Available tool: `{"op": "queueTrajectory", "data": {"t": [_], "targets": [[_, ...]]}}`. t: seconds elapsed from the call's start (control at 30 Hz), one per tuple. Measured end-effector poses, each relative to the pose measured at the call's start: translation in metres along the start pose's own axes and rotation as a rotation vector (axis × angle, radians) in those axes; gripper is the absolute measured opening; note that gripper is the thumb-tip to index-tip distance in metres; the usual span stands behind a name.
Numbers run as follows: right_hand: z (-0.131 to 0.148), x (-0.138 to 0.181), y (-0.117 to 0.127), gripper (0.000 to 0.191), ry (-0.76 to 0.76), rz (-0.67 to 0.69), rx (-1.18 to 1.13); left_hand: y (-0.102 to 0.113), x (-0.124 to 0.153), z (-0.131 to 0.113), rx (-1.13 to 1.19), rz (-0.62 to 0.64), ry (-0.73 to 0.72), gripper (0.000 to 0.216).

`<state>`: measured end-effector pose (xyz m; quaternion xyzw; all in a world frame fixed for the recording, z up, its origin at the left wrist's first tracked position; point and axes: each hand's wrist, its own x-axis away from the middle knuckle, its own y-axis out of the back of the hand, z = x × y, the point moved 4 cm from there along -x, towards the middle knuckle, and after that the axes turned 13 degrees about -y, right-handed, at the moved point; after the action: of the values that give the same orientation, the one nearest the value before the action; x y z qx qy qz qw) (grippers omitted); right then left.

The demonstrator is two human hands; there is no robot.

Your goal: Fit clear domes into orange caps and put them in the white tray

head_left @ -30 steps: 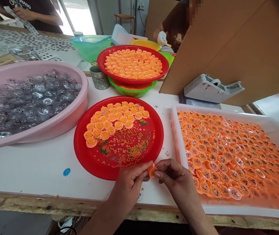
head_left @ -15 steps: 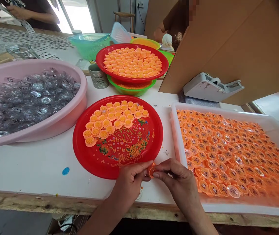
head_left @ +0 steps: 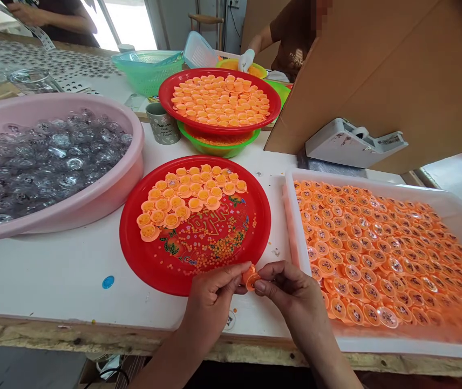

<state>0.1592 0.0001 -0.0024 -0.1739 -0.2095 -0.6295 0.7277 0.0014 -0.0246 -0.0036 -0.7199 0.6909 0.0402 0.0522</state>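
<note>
My left hand (head_left: 210, 297) and my right hand (head_left: 293, 300) meet just above the table's front edge, both pinching one small orange cup (head_left: 250, 277) between their fingertips. Right behind them lies a red patterned tray (head_left: 142, 259) with several open orange cups filled with tiny beads (head_left: 182, 200) grouped at its far side and loose beads scattered on it. A white tray (head_left: 291, 205) packed with several closed orange cups (head_left: 376, 254) sits to the right of my right hand.
A pink basin (head_left: 105, 197) of clear plastic lids stands at the left. Behind are a stacked red tray of cups (head_left: 219, 100), a grey mug (head_left: 163, 124), a green basket (head_left: 148, 70), a cardboard panel (head_left: 376, 75) and a white device (head_left: 354, 143). Other people work at the far side.
My hands stay together at the front edge and have turned the small orange cup slightly between the fingers. The gloved hand of the person at the back has moved left.
</note>
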Motion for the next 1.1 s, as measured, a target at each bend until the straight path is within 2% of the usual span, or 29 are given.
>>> {"op": "queueTrajectory", "data": {"t": [0.13,0.23,0.27,0.37,0.43,0.6,0.83,0.97,1.1], "targets": [[0.007,0.008,-0.002,0.012,0.101,-0.046,0.087,0.002,-0.002,-0.009,0.008,0.017,0.029,0.025],[0.020,0.021,-0.003,0.004,0.372,-0.181,0.326,0.002,-0.002,-0.010,0.027,0.029,0.027,0.026],[0.024,0.026,-0.004,0.007,0.481,-0.213,0.397,0.002,-0.002,-0.011,0.026,0.041,0.014,0.025],[0.032,0.038,-0.009,0.018,0.675,-0.195,0.513,0.001,-0.002,-0.013,-0.018,0.077,-0.079,0.023],[0.032,0.039,-0.009,0.018,0.682,-0.207,0.540,0.002,-0.002,-0.015,-0.071,0.104,-0.145,0.025],[0.029,0.038,-0.005,0.014,0.618,-0.360,0.555,0.001,-0.002,-0.021,-0.118,0.203,-0.206,0.032],[0.028,0.044,-0.009,0.017,0.721,-0.322,0.616,0.002,0.002,-0.024,-0.115,0.207,-0.179,0.026],[0.026,0.041,-0.007,0.025,0.659,-0.300,0.524,0.003,0.006,-0.017,-0.059,0.133,-0.090,0.030],[0.020,0.038,-0.009,0.031,0.622,-0.192,0.522,0.000,0.007,-0.019,-0.007,0.150,-0.140,0.028]]}}
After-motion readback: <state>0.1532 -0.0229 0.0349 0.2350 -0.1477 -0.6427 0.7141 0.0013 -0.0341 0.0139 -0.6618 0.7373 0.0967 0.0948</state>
